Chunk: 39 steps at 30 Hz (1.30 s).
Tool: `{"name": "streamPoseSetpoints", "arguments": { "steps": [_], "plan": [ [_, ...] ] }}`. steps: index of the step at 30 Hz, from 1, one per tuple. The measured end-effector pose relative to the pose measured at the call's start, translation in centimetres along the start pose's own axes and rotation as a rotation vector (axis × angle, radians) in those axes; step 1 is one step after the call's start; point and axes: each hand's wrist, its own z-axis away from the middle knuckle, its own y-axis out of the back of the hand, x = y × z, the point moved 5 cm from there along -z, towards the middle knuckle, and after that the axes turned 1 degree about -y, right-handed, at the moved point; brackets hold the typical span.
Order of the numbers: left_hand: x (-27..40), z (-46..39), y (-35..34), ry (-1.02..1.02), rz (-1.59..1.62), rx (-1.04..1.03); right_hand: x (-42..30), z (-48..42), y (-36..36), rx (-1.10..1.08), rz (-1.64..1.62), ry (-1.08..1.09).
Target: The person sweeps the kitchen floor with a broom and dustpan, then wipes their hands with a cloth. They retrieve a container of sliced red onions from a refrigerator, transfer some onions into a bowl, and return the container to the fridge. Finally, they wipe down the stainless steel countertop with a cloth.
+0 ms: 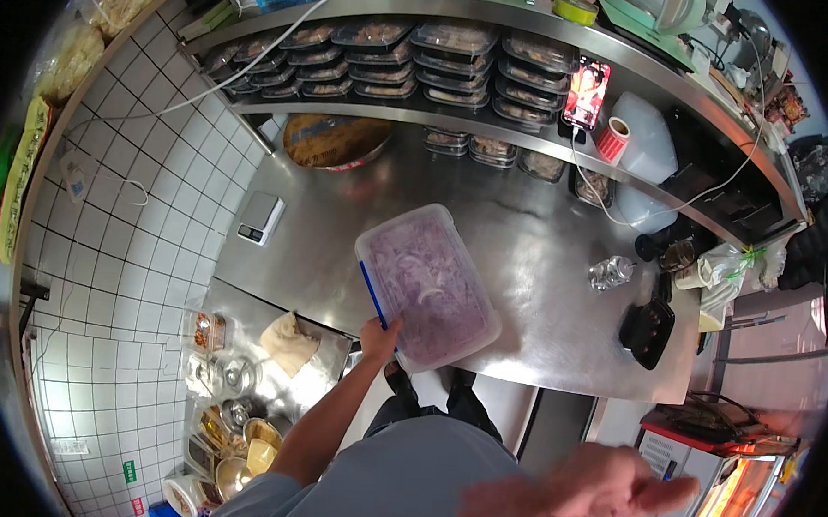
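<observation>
A translucent plastic storage box (pixel 430 287) with purplish contents sits on the stainless steel counter (pixel 537 285) in front of me. It lies at a slant, its near end at the counter's front edge. A blue clasp (pixel 373 295) runs along its left side. My left hand (pixel 379 340) grips that side at the near end of the clasp, thumb over the rim. My right hand (pixel 605 485) is raised at my right side, away from the counter and blurred by motion. One digit sticks out to the right, and nothing shows in the hand.
Stacked lidded food trays (pixel 454 63) fill the shelf, beside a lit phone (pixel 586 93) on a cable. A digital scale (pixel 260 217) is on the left. Toward the right lie a glass jar (pixel 611 273) and black trays (pixel 650 331). A cloth (pixel 289 343) rests near my left arm.
</observation>
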Motion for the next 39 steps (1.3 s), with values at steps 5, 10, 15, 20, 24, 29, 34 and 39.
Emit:
{"name": "streamPoseSetpoints", "arguments": {
  "steps": [5,10,15,20,24,29,34,39],
  "plan": [
    [-5.5,0.8,0.6,0.010,-0.016,0.088,3.7,-9.0,18.4,0.276,0.624,0.192],
    [-1.2,0.9,-0.3,0.121,0.087,-0.068,15.9,-11.7,45.4,0.783,0.945,-0.314],
    [-2.6,0.8,-0.2,0.211,0.091,-0.090,17.0,-14.1,44.6,0.680,1.016,-0.503],
    [-3.6,0.7,-0.9,0.220,0.071,-0.078,16.3,-14.0,41.3,0.775,1.638,-0.156],
    [-4.5,-0.1,-0.5,0.229,-0.029,0.009,15.5,-15.3,38.4,0.749,1.690,-0.278],
    [0.6,3.4,0.0,0.368,0.390,-0.048,14.6,-12.8,41.6,0.694,1.640,-0.237],
    [-4.9,9.3,-3.8,0.382,0.761,-0.246,20.5,-4.8,44.8,0.825,1.208,-0.308],
    [-2.5,11.2,-3.2,0.476,0.788,-0.305,28.3,-0.8,40.7,0.871,0.180,-0.289]
  ]
}}
